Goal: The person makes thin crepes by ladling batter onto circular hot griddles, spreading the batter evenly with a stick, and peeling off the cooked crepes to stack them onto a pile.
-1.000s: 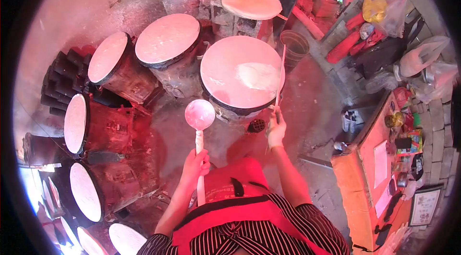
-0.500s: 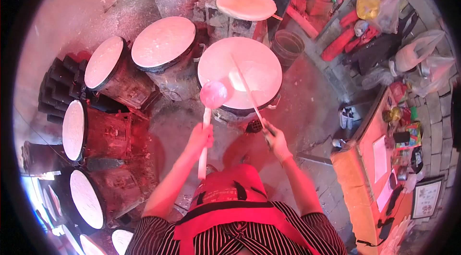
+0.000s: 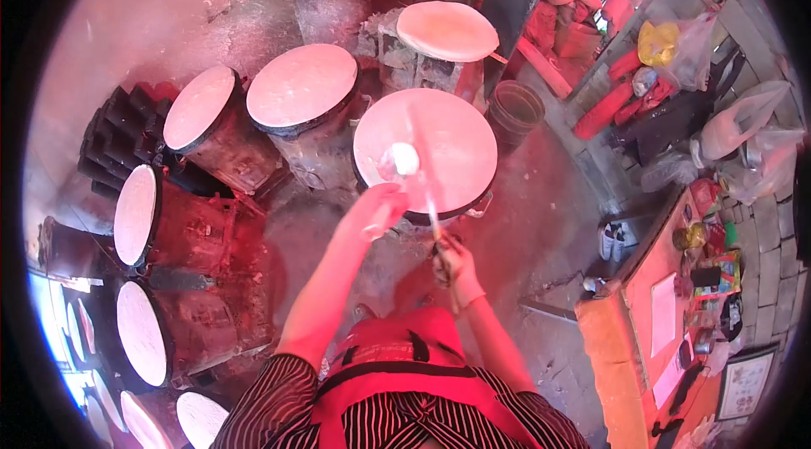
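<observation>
In the head view my left hand [image 3: 378,211] is closed round the ladle, whose bowl is blurred over the left part of the round griddle [image 3: 456,145]. A white blob of batter [image 3: 405,159] shows at the bowl. My right hand [image 3: 454,261] grips a long thin stick [image 3: 432,204], whose far part lies over the middle of the griddle, right of the blob. Pale batter covers the griddle's top. The ladle's handle is mostly hidden by my left hand.
More round griddles on drum stoves, such as one [image 3: 302,87] at the upper left, curve down the left side. A flatbread-like disc [image 3: 448,31] sits behind. A bucket [image 3: 516,109] stands right of the griddle, an orange-covered table [image 3: 610,364] at the lower right.
The ladle has moved from in front of the griddle to over it as my left hand reached forward. The stick has swung left from the griddle's right edge, and my right hand has come nearer my body.
</observation>
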`<control>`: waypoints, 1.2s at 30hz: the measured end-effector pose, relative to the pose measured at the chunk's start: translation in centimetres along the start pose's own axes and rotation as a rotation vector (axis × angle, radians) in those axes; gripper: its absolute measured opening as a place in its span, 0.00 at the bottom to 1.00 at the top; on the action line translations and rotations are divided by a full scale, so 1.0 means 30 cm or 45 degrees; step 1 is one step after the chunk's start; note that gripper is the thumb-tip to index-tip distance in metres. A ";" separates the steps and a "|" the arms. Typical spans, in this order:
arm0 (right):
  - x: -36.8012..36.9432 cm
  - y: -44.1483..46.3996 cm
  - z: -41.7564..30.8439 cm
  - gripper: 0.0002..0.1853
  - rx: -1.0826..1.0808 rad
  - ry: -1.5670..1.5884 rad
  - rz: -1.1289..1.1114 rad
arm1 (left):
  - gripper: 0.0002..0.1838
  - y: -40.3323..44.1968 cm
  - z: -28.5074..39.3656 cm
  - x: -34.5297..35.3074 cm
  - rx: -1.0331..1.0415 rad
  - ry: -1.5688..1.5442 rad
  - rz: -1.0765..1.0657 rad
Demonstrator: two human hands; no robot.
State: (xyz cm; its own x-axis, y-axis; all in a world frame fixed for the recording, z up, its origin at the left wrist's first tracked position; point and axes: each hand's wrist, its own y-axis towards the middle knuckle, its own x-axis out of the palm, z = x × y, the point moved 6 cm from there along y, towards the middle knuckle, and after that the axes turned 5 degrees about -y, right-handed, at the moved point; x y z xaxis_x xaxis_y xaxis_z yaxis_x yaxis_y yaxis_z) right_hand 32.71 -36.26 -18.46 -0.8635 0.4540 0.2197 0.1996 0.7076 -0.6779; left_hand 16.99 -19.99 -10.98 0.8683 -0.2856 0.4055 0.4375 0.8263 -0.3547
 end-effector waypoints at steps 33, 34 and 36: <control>1.840 0.267 0.376 0.18 -0.392 -1.713 -0.895 | 0.05 -1.315 0.103 -1.454 0.450 -1.624 1.062; 2.037 0.284 0.411 0.16 -1.035 -1.617 -1.075 | 0.05 -1.372 0.151 -1.495 0.525 -1.554 1.163; 2.387 0.183 0.420 0.19 -1.330 -1.602 -1.183 | 0.06 -1.460 0.193 -1.583 0.677 -1.538 1.245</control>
State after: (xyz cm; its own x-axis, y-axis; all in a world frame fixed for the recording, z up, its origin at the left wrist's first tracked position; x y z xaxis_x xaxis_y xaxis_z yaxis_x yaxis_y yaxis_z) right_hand -33.88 -6.68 -15.29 -0.5425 -0.4843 -0.6864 -0.7238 0.6842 0.0893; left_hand -44.75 -39.80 -9.83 -0.0364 0.7243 0.6885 -0.4806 0.5914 -0.6475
